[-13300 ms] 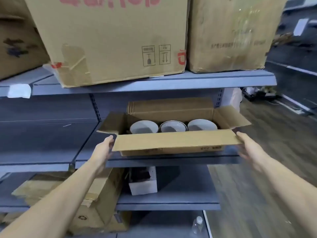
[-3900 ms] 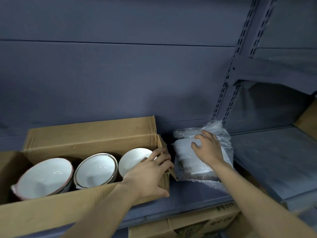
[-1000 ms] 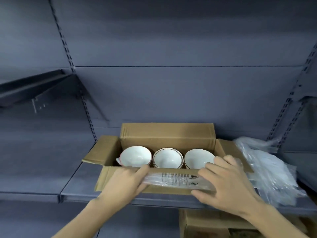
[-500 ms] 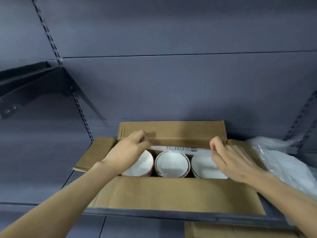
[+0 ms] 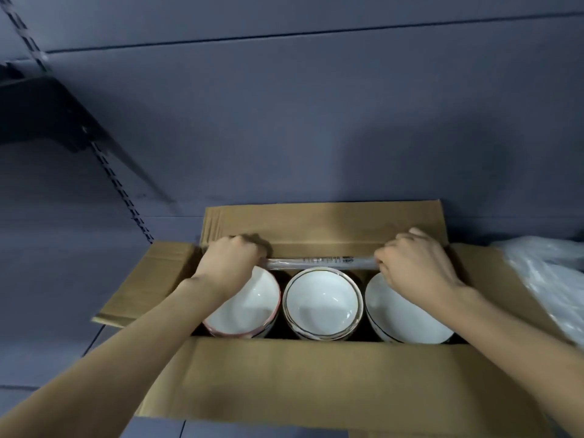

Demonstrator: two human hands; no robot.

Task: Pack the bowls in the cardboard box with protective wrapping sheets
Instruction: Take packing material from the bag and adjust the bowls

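Grey shelving (image 5: 47, 327) carries the open cardboard box (image 5: 316, 377), three bowls (image 5: 322, 303) in a row inside. At their twelve o'clock edge, the left hand (image 5: 232, 263) and right hand (image 5: 414, 263) each grip one end of a clear wrapping sheet (image 5: 319, 263) stretched taut; plastic bag (image 5: 550, 279) at three o'clock.

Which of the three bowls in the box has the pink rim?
The left bowl, partly under the left hand. The middle bowl has a gold rim, and the right bowl a dark one.
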